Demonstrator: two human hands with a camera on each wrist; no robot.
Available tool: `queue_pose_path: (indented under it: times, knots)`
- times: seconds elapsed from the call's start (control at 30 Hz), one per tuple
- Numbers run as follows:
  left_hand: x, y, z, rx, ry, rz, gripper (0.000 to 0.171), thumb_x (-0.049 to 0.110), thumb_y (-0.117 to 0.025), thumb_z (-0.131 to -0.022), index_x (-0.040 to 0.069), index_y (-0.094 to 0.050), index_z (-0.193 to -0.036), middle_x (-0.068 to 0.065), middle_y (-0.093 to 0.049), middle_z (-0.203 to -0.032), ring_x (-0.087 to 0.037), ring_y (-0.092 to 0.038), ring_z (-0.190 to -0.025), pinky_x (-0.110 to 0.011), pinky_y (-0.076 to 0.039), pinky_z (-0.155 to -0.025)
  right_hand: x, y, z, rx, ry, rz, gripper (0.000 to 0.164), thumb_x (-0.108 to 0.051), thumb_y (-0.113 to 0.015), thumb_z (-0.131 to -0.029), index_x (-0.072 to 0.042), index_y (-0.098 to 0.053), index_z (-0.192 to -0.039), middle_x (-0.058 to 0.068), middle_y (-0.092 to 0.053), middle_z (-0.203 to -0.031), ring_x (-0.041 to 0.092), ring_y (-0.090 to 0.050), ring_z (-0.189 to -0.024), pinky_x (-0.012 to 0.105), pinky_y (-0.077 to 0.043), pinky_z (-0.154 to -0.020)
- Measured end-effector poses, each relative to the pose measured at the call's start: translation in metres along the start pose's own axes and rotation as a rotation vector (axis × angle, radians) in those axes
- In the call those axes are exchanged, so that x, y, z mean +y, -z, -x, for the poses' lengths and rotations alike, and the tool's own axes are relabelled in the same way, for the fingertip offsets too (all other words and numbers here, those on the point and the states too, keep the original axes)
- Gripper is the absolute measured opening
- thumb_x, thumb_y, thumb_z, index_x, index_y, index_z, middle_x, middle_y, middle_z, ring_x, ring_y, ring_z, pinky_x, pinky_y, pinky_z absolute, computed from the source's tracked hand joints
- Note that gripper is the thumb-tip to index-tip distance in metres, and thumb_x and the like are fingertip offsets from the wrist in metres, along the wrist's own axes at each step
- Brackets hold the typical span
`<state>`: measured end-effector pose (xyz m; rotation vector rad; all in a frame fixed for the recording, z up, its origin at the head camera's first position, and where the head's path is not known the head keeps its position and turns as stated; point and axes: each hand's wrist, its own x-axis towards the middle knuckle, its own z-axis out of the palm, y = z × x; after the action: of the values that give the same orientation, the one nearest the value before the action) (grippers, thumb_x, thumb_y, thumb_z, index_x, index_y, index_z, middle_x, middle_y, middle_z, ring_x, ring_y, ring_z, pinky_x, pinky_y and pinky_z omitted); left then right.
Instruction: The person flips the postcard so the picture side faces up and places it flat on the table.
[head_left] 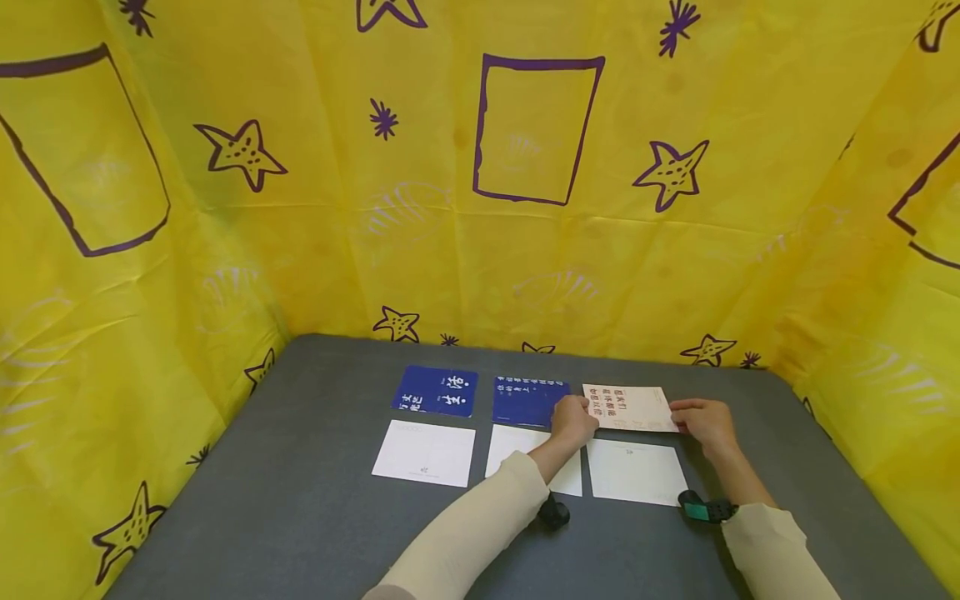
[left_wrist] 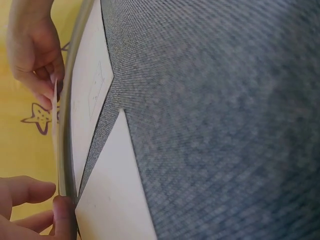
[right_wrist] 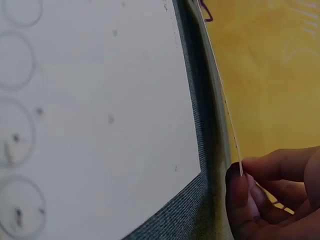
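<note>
A cream postcard (head_left: 628, 407) printed with dark characters is held at its two short ends, at the right of the back row. My left hand (head_left: 573, 421) pinches its left end and overlaps the neighbouring blue postcard (head_left: 525, 408). At the opposite end, the right hand (head_left: 705, 423) grips the edge between thumb and fingers. The right wrist view shows that pinch closely, with the fingers (right_wrist: 280, 165) on the thin card edge. Seen from the left wrist, the cream postcard (left_wrist: 55, 135) is edge-on between both hands, raised off the table.
Another blue postcard (head_left: 435, 392) lies at the back left. In front is a row of white cards: one on the left (head_left: 424, 452), one in the middle (head_left: 502, 446) partly under the left forearm, one on the right (head_left: 637, 472). Yellow patterned cloth (head_left: 450, 250) surrounds the grey table (head_left: 300, 483).
</note>
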<state>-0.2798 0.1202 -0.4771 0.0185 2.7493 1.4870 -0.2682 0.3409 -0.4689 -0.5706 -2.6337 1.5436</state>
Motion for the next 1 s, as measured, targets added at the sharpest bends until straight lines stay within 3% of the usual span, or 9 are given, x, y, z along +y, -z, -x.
queue_pose_path:
  times: [0.23,0.43,0.57,0.73,1.0]
  knots:
    - [0.003,0.004,0.002,-0.015,0.005,-0.047,0.031,0.004,-0.073,-0.076,0.004,-0.074,-0.107,-0.009,-0.074,-0.106,-0.027,-0.069,-0.100,-0.035,-0.054,-0.085,0.003,-0.001,0.000,0.008,-0.008,0.047,0.032,-0.005,-0.057,-0.092,0.014,-0.062,-0.117,0.028,-0.063,-0.109,0.014,-0.057,-0.070,0.019,-0.050,-0.059]
    - [0.006,0.010,0.005,-0.043,-0.042,-0.069,0.027,0.010,-0.072,-0.080,0.007,-0.075,-0.107,-0.005,-0.075,-0.103,-0.025,-0.069,-0.098,-0.034,-0.052,-0.080,0.004,0.000,0.002,-0.008,0.024,0.013,0.034,-0.007,-0.057,-0.093,0.019,-0.059,-0.116,0.011,-0.068,-0.083,0.010,-0.059,-0.064,0.020,-0.054,-0.058]
    - [0.003,0.015,0.006,-0.073,-0.090,-0.040,0.027,0.011,-0.072,-0.080,0.007,-0.075,-0.106,-0.005,-0.072,-0.097,-0.020,-0.066,-0.089,-0.029,-0.049,-0.073,0.004,0.001,0.003,-0.019,0.022,0.002,0.037,-0.010,-0.057,-0.095,0.019,-0.057,-0.118,0.001,-0.066,-0.077,0.009,-0.059,-0.063,0.020,-0.054,-0.058]
    - [-0.005,0.025,0.003,-0.078,-0.144,-0.035,0.020,0.010,-0.072,-0.082,0.004,-0.075,-0.102,-0.005,-0.070,-0.088,-0.015,-0.061,-0.079,-0.025,-0.046,-0.069,0.002,-0.001,0.005,-0.031,0.021,-0.006,0.038,-0.012,-0.055,-0.096,0.019,-0.057,-0.118,0.000,-0.065,-0.076,0.008,-0.059,-0.063,0.020,-0.054,-0.058]
    - [-0.007,0.040,0.005,-0.100,-0.136,-0.018,0.016,0.013,-0.072,-0.084,0.007,-0.074,-0.099,-0.004,-0.072,-0.092,-0.017,-0.065,-0.085,-0.027,-0.049,-0.073,0.002,-0.003,0.012,-0.063,0.033,-0.006,0.041,-0.016,-0.053,-0.098,0.018,-0.056,-0.121,0.002,-0.066,-0.080,0.009,-0.061,-0.066,0.019,-0.054,-0.060]
